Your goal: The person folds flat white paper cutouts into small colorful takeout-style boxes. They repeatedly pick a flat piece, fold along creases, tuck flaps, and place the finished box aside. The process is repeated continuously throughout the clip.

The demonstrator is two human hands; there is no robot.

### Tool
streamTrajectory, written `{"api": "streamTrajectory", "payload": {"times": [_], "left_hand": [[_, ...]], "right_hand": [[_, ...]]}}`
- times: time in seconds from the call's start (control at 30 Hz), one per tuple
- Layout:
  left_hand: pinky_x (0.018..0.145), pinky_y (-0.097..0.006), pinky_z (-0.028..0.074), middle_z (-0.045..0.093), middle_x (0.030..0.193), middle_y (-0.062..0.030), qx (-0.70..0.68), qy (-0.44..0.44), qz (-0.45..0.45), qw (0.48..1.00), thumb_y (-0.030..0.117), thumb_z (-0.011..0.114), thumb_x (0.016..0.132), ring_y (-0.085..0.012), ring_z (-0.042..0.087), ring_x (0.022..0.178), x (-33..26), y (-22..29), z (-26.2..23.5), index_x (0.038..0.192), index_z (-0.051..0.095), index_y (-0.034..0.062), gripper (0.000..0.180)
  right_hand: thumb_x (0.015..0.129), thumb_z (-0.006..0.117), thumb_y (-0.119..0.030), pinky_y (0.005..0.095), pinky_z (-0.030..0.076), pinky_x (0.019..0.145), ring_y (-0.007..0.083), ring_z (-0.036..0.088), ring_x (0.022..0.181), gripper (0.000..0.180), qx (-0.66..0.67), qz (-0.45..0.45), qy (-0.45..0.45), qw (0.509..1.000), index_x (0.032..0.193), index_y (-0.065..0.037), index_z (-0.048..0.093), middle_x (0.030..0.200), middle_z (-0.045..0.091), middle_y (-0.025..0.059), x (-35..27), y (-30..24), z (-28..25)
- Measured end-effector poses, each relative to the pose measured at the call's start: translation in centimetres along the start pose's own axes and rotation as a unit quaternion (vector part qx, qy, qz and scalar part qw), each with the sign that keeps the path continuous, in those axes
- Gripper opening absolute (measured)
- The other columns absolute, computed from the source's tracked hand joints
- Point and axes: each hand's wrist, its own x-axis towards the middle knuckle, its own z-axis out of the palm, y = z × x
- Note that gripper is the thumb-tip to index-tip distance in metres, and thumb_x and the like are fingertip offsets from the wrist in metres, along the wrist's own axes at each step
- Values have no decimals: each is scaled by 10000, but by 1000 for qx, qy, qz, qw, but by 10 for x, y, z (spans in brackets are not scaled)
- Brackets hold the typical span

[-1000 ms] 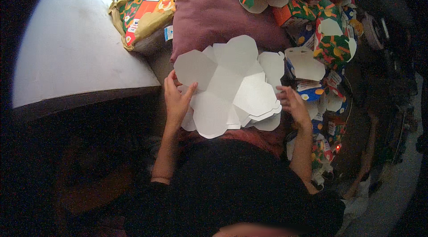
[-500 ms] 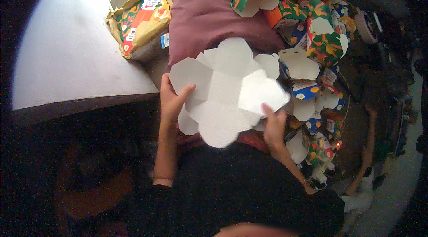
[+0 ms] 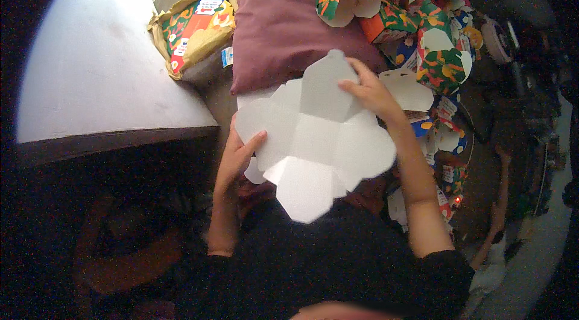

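An unfolded carton blank [image 3: 313, 136], white side up with rounded flaps, lies spread in front of my body. My left hand [image 3: 242, 150] is closed on its left flap, with the thumb on top and the fingers hidden beneath. At the far flap, my right hand [image 3: 369, 92] grips the right edge between thumb and fingers. The far flap and the near flap [image 3: 304, 190] are bent at their creases. Parts of another white piece [image 3: 254, 172] show from under the blank, mostly covered.
A mauve cushion [image 3: 289, 25] lies ahead. Left of it is an opened paper-wrapped stack of printed cartons [image 3: 202, 28], beside a white surface [image 3: 114, 73]. Colourful folded boxes [image 3: 443, 70] pile up at right. Other people's arms show at far right [image 3: 497, 199] and lower left [image 3: 139, 266].
The blank has turned, and its brightly lit bent flap now lies on the near side instead of the right. My right hand has moved from the right flap to the far one.
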Motion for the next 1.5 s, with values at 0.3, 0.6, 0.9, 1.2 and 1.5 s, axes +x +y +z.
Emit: {"api": "streamTrajectory", "payload": {"times": [0.3,0.6,0.9,1.2,1.5], "left_hand": [[1000,-383,338,437,1285,-245,277,169,112,939,139,641,787,-337,446,1188,5,-35,25,1371,252,-7,717],[791,-350,443,521,1146,-219,385,125,199,892,127,633,798,-286,556,969,47,-6,20,1020,530,-54,304],[836,-308,440,558,1118,-154,29,65,126,990,120,528,898,-208,553,991,51,-12,21,1158,455,-4,297],[808,-330,453,541,1054,-124,5,41,126,991,111,638,829,-202,551,946,55,16,31,1197,385,11,457],[916,-389,419,492,1230,-161,-313,-288,-45,904,864,380,557,-306,515,1082,-3,60,67,1294,376,18,1122]], "right_hand": [[842,593,-211,349,441,865,309,571,1004,424,-248,130,120,953,1194,15,518,1154,559,202,-63,34,21],[818,604,-166,366,456,842,307,580,932,423,-206,122,136,961,1188,17,515,1063,565,190,-101,33,32],[835,442,-14,335,405,940,292,527,1110,346,-217,-80,118,966,1134,-75,605,1222,533,159,-88,29,3],[718,700,3,349,472,828,214,589,912,181,231,-180,-9,956,840,-70,588,1011,594,121,-75,-1,-16],[705,745,-227,360,401,792,165,532,749,299,195,-335,-93,917,987,-166,665,742,598,10,-74,-85,20]]}}
